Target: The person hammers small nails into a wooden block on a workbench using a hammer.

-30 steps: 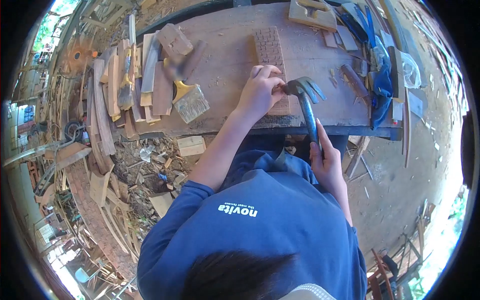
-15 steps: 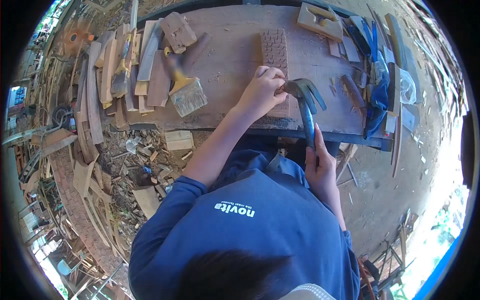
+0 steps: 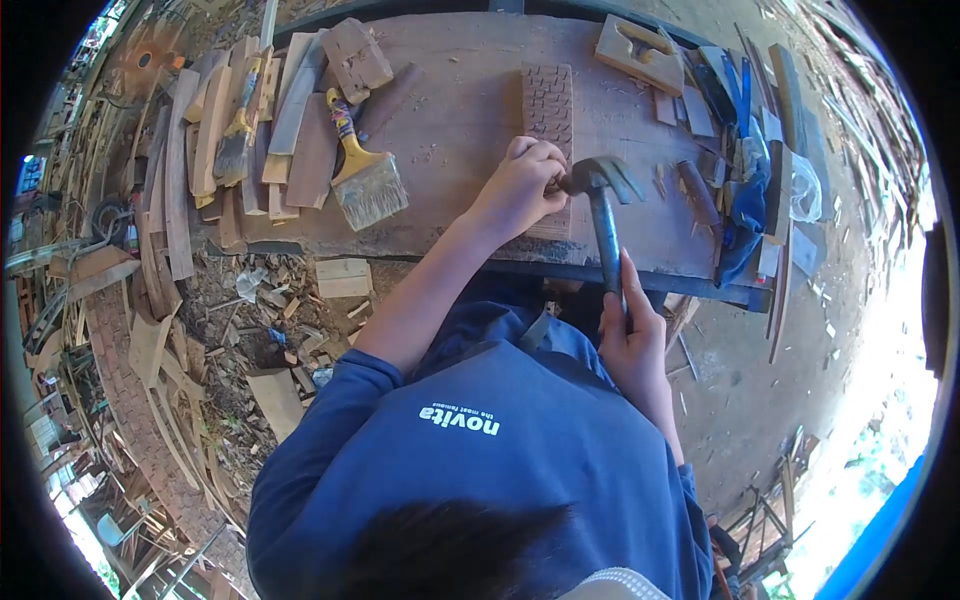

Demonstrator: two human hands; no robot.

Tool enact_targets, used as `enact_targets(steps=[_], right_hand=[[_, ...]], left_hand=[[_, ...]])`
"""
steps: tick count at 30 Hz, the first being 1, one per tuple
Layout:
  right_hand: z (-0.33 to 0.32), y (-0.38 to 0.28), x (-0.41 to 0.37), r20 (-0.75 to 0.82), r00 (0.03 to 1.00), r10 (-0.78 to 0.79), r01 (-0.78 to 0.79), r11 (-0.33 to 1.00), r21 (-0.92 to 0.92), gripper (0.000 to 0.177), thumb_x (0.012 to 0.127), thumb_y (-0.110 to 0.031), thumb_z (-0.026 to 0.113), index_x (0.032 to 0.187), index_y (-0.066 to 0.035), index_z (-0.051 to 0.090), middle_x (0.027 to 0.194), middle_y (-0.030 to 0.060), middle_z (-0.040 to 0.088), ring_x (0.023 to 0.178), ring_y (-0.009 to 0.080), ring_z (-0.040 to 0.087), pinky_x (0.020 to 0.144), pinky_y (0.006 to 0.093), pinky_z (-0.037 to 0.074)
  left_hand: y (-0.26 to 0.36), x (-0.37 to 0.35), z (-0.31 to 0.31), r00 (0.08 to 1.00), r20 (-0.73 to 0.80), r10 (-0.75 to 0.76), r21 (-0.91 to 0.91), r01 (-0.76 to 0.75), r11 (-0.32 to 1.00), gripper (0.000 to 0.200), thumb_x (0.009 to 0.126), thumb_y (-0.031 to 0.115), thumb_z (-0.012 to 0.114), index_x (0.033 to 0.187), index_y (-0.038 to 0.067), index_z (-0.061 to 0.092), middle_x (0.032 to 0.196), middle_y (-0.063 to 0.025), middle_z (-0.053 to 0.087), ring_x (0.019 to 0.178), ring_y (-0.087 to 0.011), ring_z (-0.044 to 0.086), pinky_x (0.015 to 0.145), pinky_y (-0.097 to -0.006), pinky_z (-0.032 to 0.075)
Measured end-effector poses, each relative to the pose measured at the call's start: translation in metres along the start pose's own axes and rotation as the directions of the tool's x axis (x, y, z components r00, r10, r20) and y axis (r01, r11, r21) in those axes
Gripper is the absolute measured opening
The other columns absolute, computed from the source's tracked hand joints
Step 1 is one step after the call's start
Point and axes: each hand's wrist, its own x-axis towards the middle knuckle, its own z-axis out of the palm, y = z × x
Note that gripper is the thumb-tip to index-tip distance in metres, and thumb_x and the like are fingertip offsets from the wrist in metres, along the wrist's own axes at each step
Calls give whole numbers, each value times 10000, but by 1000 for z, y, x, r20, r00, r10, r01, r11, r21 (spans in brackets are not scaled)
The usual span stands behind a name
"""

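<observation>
A carved wooden block point(image 3: 547, 98) with a textured pattern lies upright in the view on the workbench. My left hand point(image 3: 522, 187) is closed over its near part, gripping something I cannot make out, its fingers curled. Right beside those fingers is the head of a claw hammer point(image 3: 603, 215), the claw pointing right. My right hand point(image 3: 634, 340) holds the lower end of the hammer's handle, below the bench's front edge.
The workbench point(image 3: 450, 110) bears a wide brush point(image 3: 370, 188), a smaller brush point(image 3: 237, 145) and wood strips point(image 3: 180, 170) at left. A wooden plane-like tool point(image 3: 640, 55) and a blue cloth point(image 3: 745, 220) are at right. Wood scraps point(image 3: 343, 278) litter the ground.
The view has shifted slightly. The hammer head has tilted a little beside my left fingers, its claw now pointing more to the right. Both hands keep their grips.
</observation>
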Motion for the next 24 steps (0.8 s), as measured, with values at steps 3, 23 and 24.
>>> enact_targets(steps=[3, 23, 24], right_hand=[[8, 8, 0, -122, 982, -146, 147, 989, -7, 522, 974, -36, 547, 1478, -53, 410, 764, 206, 641, 637, 157, 606, 623, 261, 475], [-3, 7, -4, -17, 992, -125, 123, 987, -106, 531, 965, -16, 553, 1477, -34, 411, 754, 157, 629, 636, 160, 600, 619, 284, 494], [-5, 5, -3, 34, 999, -38, 42, 989, -142, 530, 967, -18, 551, 1478, -29, 407, 747, 143, 621, 626, 159, 587, 609, 289, 491]], left_hand=[[1, 0, 2, 1000, -22, -12, -13, 12, 1000, 170, 686, 55, 798, 800, 58, 671, 1051, -23, 628, 1129, -269, 482, 987, -374, 431], [0, 1, -2, 997, 67, -50, -47, 53, 997, 143, 735, 79, 777, 836, 34, 686, 1088, -35, 617, 1148, -271, 462, 1002, -368, 409], [0, 1, -3, 996, 76, -34, -39, 37, 999, 151, 749, 75, 770, 855, 25, 675, 1108, -38, 615, 1158, -268, 453, 1003, -367, 405]])
